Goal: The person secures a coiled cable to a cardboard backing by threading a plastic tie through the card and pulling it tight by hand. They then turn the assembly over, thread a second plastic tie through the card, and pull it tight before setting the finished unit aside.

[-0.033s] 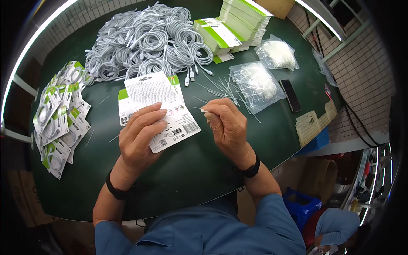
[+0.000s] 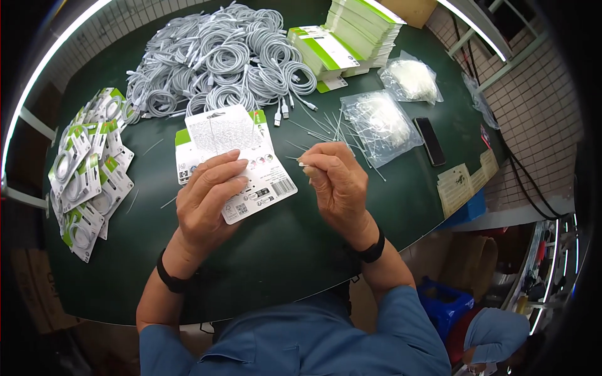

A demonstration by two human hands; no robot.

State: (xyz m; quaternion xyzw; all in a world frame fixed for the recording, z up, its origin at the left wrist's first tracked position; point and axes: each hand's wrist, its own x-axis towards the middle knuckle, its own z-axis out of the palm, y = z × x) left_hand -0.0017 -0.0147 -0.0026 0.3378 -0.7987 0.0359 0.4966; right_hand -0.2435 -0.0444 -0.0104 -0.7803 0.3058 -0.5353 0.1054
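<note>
My left hand (image 2: pixel 210 200) is closed on a white and green packaging card (image 2: pixel 276 178), its fingers lying across the printed face and the thumb hidden beneath. The card is tilted, with its barcode corner toward my right hand. Just off its right edge, my right hand (image 2: pixel 342 182) pinches a thin white cable tie (image 2: pixel 303 165) between thumb and forefinger; most of the tie is hard to make out. Beyond that hand, several loose cable ties (image 2: pixel 329 128) lie scattered on the dark green table (image 2: pixel 276 263).
A big heap of coiled grey cables (image 2: pixel 213 59) covers the far side. Carded cables (image 2: pixel 84 175) are piled at left. Stacked cards (image 2: pixel 357 37) stand at the back right, near two clear bags of cable ties (image 2: pixel 379 125) and a phone (image 2: pixel 429 141). Another person's sleeve (image 2: pixel 498 332) shows lower right.
My right hand has shifted very slightly to the right with the cable tie still pinched. The left hand and the card look practically the same.
</note>
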